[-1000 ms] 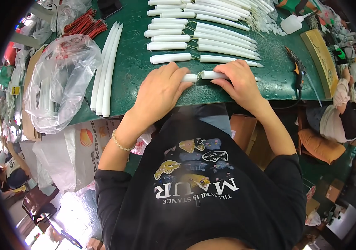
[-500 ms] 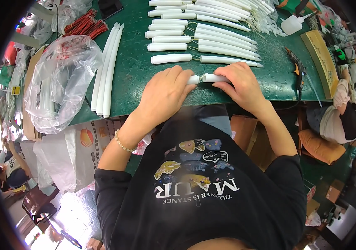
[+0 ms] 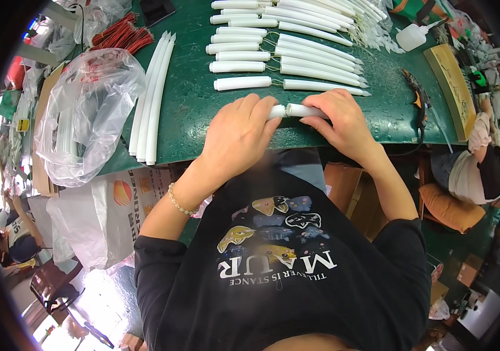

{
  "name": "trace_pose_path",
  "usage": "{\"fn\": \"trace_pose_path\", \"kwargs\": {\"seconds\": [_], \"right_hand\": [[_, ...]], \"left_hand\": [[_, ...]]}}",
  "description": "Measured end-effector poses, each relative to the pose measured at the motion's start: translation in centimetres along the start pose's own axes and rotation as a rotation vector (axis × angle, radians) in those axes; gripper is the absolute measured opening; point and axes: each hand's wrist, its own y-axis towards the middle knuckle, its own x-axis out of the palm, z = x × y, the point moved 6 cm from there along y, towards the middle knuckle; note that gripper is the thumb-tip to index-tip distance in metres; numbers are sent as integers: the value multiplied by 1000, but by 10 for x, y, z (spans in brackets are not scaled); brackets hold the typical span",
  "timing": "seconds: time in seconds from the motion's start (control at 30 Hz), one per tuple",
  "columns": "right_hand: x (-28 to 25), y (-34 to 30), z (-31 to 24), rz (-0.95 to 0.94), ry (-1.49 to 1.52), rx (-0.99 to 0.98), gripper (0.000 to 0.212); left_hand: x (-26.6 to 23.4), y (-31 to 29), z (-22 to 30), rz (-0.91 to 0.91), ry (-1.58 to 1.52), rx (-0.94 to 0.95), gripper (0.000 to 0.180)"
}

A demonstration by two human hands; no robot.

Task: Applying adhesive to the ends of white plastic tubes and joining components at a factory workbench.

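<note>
Close to the table's front edge, my left hand (image 3: pixel 239 131) is closed on a short white tube (image 3: pixel 277 111), and most of that tube is hidden by the fingers. My right hand (image 3: pixel 343 121) grips a white taper candle piece (image 3: pixel 301 110) between thumb and fingers. The two pieces lie end to end with almost no gap, and a bit of thin wire shows at the joint. Just beyond my hands rests a row of similar pairs: short white tubes (image 3: pixel 243 83) on the left, wired to taper candle pieces with pointed tips (image 3: pixel 323 86) on the right.
On the green table (image 3: pixel 194 88) lie several long white candles (image 3: pixel 155 99), a clear plastic bag (image 3: pixel 89 117) and red wires (image 3: pixel 120 33). Orange-and-black pliers (image 3: pixel 418 102), a white squeeze bottle (image 3: pixel 412 37) and a yellow tray (image 3: pixel 450 88) are at the right. Other people sit at both sides.
The left tube has moved slightly right, and the gap between the two candle pieces has narrowed to almost nothing. Both hands keep their grip.
</note>
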Motion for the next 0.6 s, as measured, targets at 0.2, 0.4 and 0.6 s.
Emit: {"fn": "trace_pose_path", "kwargs": {"seconds": [0.2,0.4,0.6], "right_hand": [[-2,1,0,28,1,-15,26],[1,0,-1,-3,14,-1,26],[8,0,-5,-20,-87,-87,28]], "left_hand": [[5,-4,-6,-47,-8,-75,26],[8,-5,-6,-95,29,-67,27],[11,-6,-5,-170,8,13,23]]}}
